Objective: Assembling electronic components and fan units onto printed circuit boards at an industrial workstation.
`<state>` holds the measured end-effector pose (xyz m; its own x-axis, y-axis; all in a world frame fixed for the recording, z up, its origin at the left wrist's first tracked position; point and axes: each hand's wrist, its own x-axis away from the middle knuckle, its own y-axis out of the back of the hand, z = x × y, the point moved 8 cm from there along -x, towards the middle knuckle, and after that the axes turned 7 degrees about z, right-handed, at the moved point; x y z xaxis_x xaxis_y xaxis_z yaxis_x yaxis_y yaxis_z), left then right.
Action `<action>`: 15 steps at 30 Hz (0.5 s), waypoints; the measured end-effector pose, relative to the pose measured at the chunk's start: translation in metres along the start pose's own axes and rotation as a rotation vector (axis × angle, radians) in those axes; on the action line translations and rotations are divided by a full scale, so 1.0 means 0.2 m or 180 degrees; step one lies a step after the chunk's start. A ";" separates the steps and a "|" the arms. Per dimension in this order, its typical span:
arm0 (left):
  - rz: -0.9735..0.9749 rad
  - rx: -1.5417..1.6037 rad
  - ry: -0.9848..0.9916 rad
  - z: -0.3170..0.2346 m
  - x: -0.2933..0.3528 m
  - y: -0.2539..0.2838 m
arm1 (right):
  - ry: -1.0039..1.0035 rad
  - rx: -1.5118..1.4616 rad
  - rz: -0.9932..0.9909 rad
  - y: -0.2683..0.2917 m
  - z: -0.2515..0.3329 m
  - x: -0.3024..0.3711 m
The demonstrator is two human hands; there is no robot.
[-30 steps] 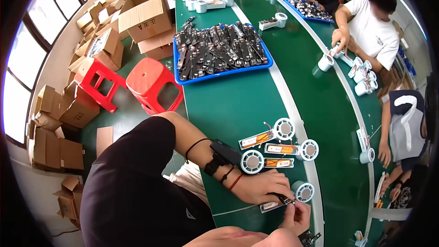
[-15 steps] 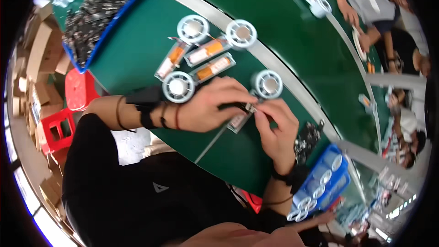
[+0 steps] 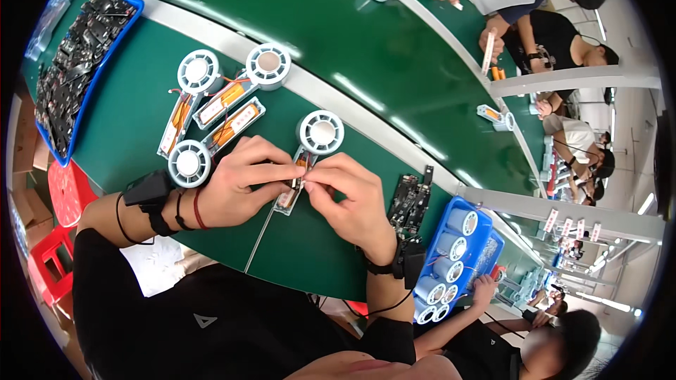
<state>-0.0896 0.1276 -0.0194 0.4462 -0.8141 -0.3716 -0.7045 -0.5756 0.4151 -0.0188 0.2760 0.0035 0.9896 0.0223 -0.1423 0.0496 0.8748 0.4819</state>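
Note:
A grey device with a round slotted head [image 3: 320,132] and a narrow open handle [image 3: 284,203] lies on the green table in front of me. Over its handle, my left hand [image 3: 248,181] and my right hand [image 3: 350,200] meet with fingertips pinched together. Between them is a small dark part [image 3: 295,184], probably a circuit board, mostly covered by the fingers. An orange strip shows in the handle just above the fingertips. Left of this, several similar devices [image 3: 268,67] lie grouped, with orange battery packs [image 3: 238,119] and red wires in their handles. One round head [image 3: 189,163] sits beside my left wrist.
A blue tray [image 3: 105,74] heaped with black circuit boards stands far left. More boards [image 3: 410,200] lie right of my right hand, near a blue bin [image 3: 445,219] of grey round housings. A metal rail [image 3: 366,123] crosses behind. Co-workers sit across and at lower right.
My view has swung, so the table things appear further left. Both hands stay together over the same device; the small dark part, plainer before, is now more hidden between the fingertips.

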 end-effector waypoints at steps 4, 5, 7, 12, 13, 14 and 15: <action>0.0011 0.0003 -0.0044 -0.02 0.02 0.01 | 0.0149 0.0120 0.0048 -0.01 0.05 -0.01; -0.0006 0.0004 -0.0052 -0.03 0.03 0.02 | 0.0178 0.0188 0.0090 -0.02 0.06 -0.01; 0.0015 -0.0018 -0.0128 -0.04 0.04 0.02 | 0.0243 0.0292 0.0195 -0.04 0.08 0.00; 0.0039 0.0043 -0.0214 -0.04 0.02 -0.01 | 0.0010 -0.0059 0.0416 -0.02 0.05 0.01; 0.0045 0.0027 -0.0101 -0.03 0.03 -0.01 | -0.0160 -0.0115 0.0307 -0.01 0.05 0.01; -0.0002 -0.0050 -0.0171 -0.03 0.03 -0.01 | -0.0318 -0.0134 0.0206 0.00 0.03 0.01; -0.0041 -0.0122 -0.0242 -0.04 0.03 -0.01 | -0.0333 -0.0196 0.0261 -0.01 0.03 0.01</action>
<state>-0.0824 0.1235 -0.0155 0.4109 -0.7993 -0.4384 -0.6767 -0.5897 0.4408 -0.0166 0.2710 0.0071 0.9988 0.0470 -0.0121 -0.0371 0.9002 0.4339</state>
